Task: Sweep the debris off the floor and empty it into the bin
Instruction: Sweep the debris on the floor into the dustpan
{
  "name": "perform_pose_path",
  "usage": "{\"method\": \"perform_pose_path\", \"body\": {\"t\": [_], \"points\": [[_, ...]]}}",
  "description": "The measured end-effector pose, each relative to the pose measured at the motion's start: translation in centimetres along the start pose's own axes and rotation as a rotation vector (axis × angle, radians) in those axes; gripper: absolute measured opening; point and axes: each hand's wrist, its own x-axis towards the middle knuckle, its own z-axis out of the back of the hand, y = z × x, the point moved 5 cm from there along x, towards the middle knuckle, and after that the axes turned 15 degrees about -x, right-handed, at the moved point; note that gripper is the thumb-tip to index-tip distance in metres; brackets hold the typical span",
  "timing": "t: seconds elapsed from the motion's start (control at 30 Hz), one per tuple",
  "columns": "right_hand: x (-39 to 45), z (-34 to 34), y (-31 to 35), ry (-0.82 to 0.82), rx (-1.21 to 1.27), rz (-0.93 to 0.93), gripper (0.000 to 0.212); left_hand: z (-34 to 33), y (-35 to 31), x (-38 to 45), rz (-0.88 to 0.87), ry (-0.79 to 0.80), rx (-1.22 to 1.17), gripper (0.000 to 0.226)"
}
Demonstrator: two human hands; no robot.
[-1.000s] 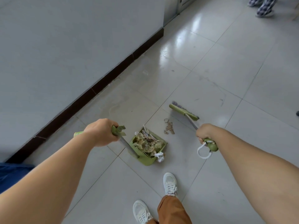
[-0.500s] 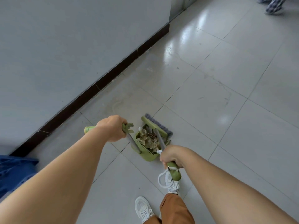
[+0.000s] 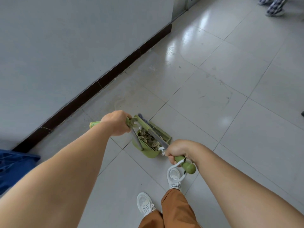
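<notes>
Gripping the dustpan's green handle, your left hand (image 3: 117, 123) keeps the dustpan (image 3: 152, 144) on the floor just beyond it, loaded with debris (image 3: 148, 137). Between your hands the broom head (image 3: 142, 121) sits at the pan's mouth, and your right hand (image 3: 176, 149) is curled round the broom (image 3: 185, 164) grip (white loop dangling). Sweeping looks about finished to me: no loose scraps show nearby. Emptying remains, and no bin is in view.

A grey wall (image 3: 65, 46) with dark skirting (image 3: 115, 71), blue cloth (image 3: 13, 170) (perhaps a bag), and checked shoes (image 3: 273, 9) far off.
</notes>
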Motion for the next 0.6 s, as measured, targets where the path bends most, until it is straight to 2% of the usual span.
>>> {"method": "perform_pose_path", "body": {"t": [0.03, 0.27, 0.6], "points": [[-0.4, 0.4, 0.0, -0.002, -0.013, 0.000, 0.008, 0.0, 0.1, -0.3, -0.004, -0.005, -0.009, 0.008], [-3.3, 4.1, 1.7, -0.035, -0.069, 0.026, 0.019, 2.0, 0.7, -2.5, 0.001, -0.105, -0.099, 0.013], [-9.2, 6.8, 6.2, -0.194, -0.205, 0.114, 0.021, 7.5, -0.3, -5.8, -0.047, -0.306, -0.213, 0.014]]}}
